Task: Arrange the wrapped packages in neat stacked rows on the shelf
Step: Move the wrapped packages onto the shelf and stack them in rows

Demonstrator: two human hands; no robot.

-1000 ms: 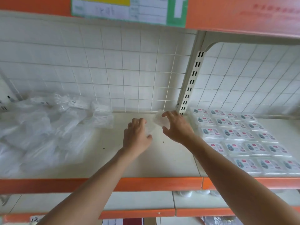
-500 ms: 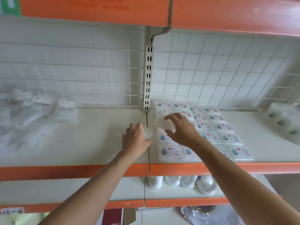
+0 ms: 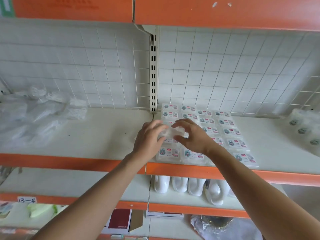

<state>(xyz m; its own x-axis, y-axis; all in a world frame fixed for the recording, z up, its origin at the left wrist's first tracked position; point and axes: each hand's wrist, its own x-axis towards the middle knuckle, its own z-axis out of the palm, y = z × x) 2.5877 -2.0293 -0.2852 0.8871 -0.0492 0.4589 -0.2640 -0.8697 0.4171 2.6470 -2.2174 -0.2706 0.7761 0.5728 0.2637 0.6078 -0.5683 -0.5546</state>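
At centre frame in the head view, the left hand point(image 3: 149, 137) and right hand point(image 3: 192, 135) pinch one wrapped package point(image 3: 170, 131) between curled fingers and thumbs, just above the left column of the laid rows point(image 3: 230, 132). The slick film could slip from the grip, or a crooked drop could nudge neighbours out of line. The pale shelf point(image 3: 97, 135) has an orange lip, with loose clear bags point(image 3: 34, 115) at left, a wire grid point(image 3: 225, 66) behind and white bottles point(image 3: 180, 186) on the tier below.

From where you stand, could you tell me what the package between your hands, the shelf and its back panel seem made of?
Package: clear glossy plastic wrap, judging by its see-through sheen. Shelf: probably painted metal, matte cream with orange front lip. Back panel: white wire grid, likely coated metal.
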